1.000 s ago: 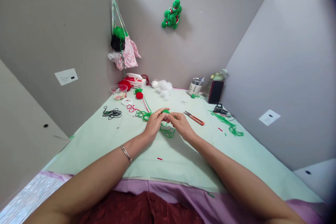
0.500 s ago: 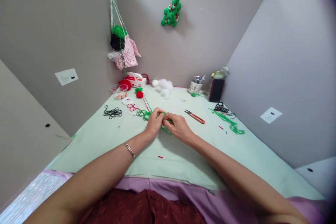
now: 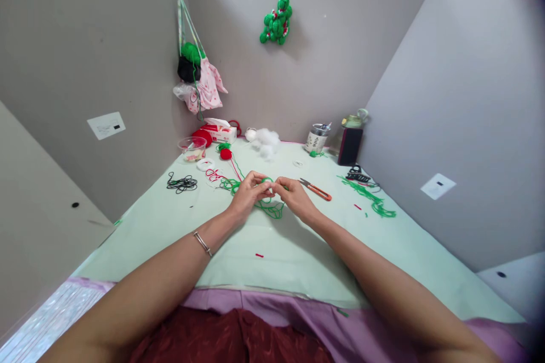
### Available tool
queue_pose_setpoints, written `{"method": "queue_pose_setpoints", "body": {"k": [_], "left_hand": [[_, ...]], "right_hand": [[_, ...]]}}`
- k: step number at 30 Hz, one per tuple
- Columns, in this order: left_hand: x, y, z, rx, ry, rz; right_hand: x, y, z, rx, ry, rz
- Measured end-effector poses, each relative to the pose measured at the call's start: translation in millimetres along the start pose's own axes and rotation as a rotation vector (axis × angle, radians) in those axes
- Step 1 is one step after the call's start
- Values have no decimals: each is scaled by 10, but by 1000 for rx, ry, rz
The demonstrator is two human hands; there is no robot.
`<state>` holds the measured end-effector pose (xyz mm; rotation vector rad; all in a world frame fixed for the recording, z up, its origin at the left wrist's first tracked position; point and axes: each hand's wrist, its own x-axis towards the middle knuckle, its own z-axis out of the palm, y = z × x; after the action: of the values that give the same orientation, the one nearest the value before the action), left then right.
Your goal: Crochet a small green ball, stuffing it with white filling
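My left hand (image 3: 247, 197) is closed, its thumb and fingers pinching green yarn (image 3: 271, 210). Right beside it, fingertips nearly touching, my right hand (image 3: 297, 198) is closed in a pinch on the same yarn. A bit of green and white shows between the fingertips, too small to make out. Loose green loops lie on the table under my hands and left of them. Orange-handled thread snips (image 3: 315, 189) rest just right of my right hand.
Black cord (image 3: 181, 182), a clear plastic tub (image 3: 192, 149), a red yarn ball (image 3: 225, 154) and white stuffing (image 3: 267, 142) lie left and behind. To the right are cut green strands (image 3: 374, 201), black scissors (image 3: 356, 173), a pen tin (image 3: 317, 139) and a dark phone-like slab (image 3: 350, 146).
My left hand has turned and shifted slightly left, its fingers extending more. My right fingers have straightened around their pinch. More green loops show beneath the hands.
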<state>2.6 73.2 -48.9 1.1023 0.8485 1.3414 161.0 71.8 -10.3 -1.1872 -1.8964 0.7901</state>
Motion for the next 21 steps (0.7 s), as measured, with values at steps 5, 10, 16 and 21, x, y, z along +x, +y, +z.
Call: {"method": "queue_pose_setpoints", "body": {"k": [5, 10, 16, 21], "left_hand": [[73, -89, -8, 69, 83, -51], [112, -105, -7, 84, 111, -80], [70, -77, -44, 37, 43, -93], [58, -16, -77, 11, 11, -64]], "right_hand": [[-136, -97, 124, -89, -5, -22], [-106, -13, 210, -102, -19, 6], [-7, 140, 202, -35, -72, 31], [-91, 47, 205, -101, -133, -10]]}}
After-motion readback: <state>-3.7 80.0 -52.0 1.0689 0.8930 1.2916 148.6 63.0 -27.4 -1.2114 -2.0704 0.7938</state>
